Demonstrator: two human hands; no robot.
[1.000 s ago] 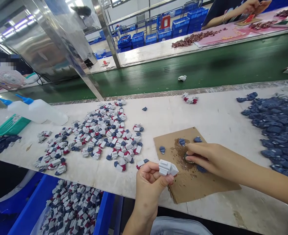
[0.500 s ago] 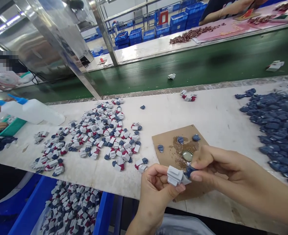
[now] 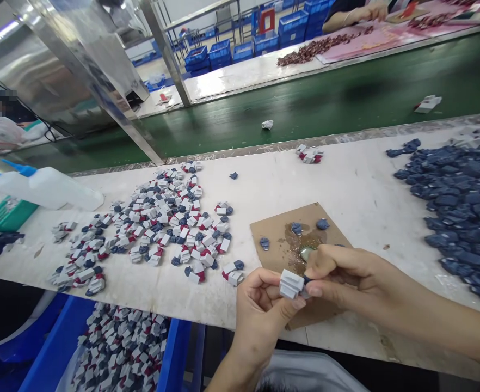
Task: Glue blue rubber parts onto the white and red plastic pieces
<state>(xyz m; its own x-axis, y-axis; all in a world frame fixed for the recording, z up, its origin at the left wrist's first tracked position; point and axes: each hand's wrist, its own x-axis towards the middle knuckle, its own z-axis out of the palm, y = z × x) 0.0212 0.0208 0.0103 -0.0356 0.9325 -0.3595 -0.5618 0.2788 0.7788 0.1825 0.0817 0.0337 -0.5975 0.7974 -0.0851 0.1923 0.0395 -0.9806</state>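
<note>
Between the thumb and fingers of my left hand [image 3: 260, 313] is a light grey, block-shaped plastic part [image 3: 291, 283]. My right hand [image 3: 342, 275] pinches a small dark blue plastic piece [image 3: 307, 279] against the grey part's right side; the fingers cover most of it. Both hands are closed, in front of a brown cardboard sheet [image 3: 266, 231]. On the wet patch of the cardboard lies a small round cap [image 3: 306, 253], partly behind my right hand. Several small dark blue pieces [image 3: 296, 228] rest around it.
A heap of grey, red and blue assembled parts [image 3: 166, 218] covers the table's left. Dark blue parts [image 3: 460, 201] pile up at right. Squeeze bottles [image 3: 60, 188] lie far left. A blue bin [image 3: 174, 343] holds more parts below. Beyond runs a green conveyor [image 3: 338, 98]; a co-worker's hand [image 3: 373, 12] shows behind.
The blue piece has come closer against the grey part, and my right hand has shifted left. The white-grey pieces on the conveyor appear further left. The whole view has shifted slightly.
</note>
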